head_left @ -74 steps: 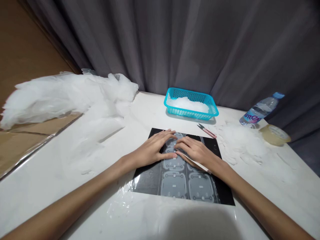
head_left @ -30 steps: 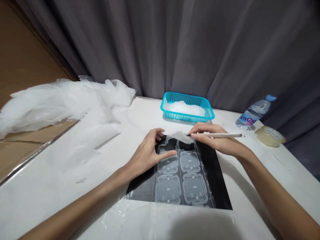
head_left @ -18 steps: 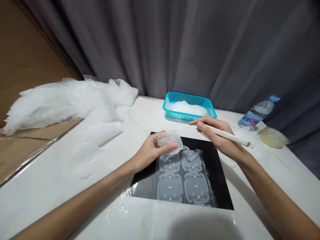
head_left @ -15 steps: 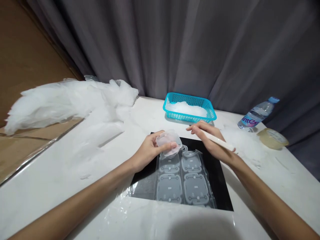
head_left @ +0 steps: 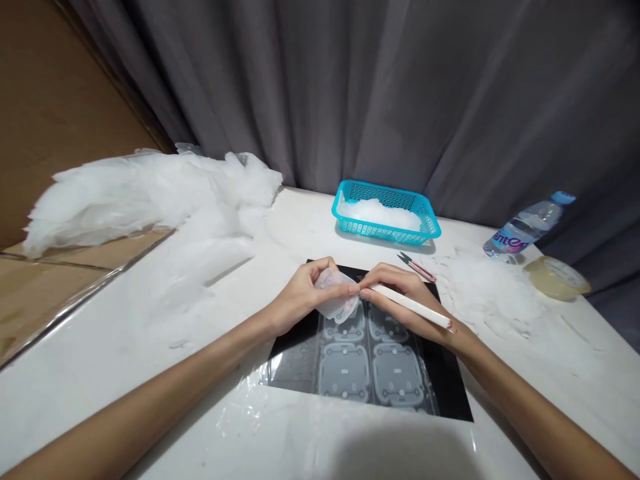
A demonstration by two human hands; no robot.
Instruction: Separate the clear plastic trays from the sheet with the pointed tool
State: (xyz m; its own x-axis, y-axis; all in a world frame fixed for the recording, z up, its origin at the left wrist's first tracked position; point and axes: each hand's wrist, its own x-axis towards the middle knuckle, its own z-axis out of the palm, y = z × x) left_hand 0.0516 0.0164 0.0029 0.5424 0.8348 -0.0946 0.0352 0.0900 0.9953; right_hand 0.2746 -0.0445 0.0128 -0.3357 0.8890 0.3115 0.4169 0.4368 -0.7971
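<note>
My left hand (head_left: 300,297) pinches a thin, translucent white plastic piece (head_left: 339,309) between thumb and fingers. In my right hand (head_left: 395,279) is a slim white pen-like tool (head_left: 415,308), its back end pointing down right and its tip hidden by the fingers. The right fingertips meet the right edge of the piece, close to my left thumb. Beneath both hands a clear plastic sheet with grey rounded-square shapes (head_left: 345,373) lies on a black board (head_left: 453,390). Small thread snips (head_left: 417,267) rest just beyond my right hand.
A blue basket (head_left: 387,233) holding white material stands at the back. White sheets (head_left: 150,193) are heaped at left over cardboard (head_left: 65,293). White scraps (head_left: 495,293), a tape roll (head_left: 557,279) and a water bottle (head_left: 525,230) sit on the right. A grey curtain (head_left: 325,87) hangs behind.
My right hand has moved left and down with the white tool, up to the plastic piece. The snips now show behind it. The view has shifted slightly.
</note>
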